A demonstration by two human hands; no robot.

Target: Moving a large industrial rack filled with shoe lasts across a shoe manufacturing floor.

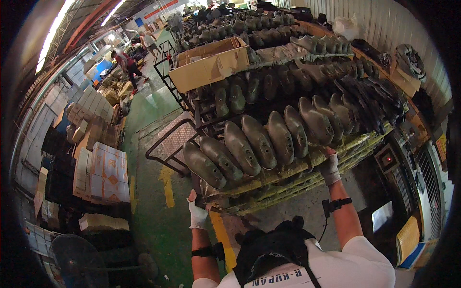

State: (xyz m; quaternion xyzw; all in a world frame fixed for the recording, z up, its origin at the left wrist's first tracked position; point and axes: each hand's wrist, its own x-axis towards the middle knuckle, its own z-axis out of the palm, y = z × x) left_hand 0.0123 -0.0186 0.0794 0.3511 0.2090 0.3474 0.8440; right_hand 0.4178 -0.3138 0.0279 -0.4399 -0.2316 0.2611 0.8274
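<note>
A multi-tier rack (pixel 269 181) with yellowish, worn shelf edges stands in front of me. Dark olive-grey shoe lasts (pixel 242 148) lean in a row along its top shelf, with small holes near their lower ends. My left hand (pixel 198 214), in a white glove with bare fingertips, is closed at the shelf's near left corner; its thumb points up and some fingers are hidden. Farther right, my right hand (pixel 330 169), gloved the same way, grips the front edge below the lasts. Dark flat pieces (pixel 370 103) are heaped at that shelf's right end.
Behind stand more racks of lasts and an open cardboard box (pixel 211 65). A cart with a bent tube handle (pixel 165 139) adjoins on the left. Stacked cartons (pixel 109 173) line the green aisle (pixel 151 201). A fan (pixel 79 261) is lower left; a person (pixel 127 67) is farther off.
</note>
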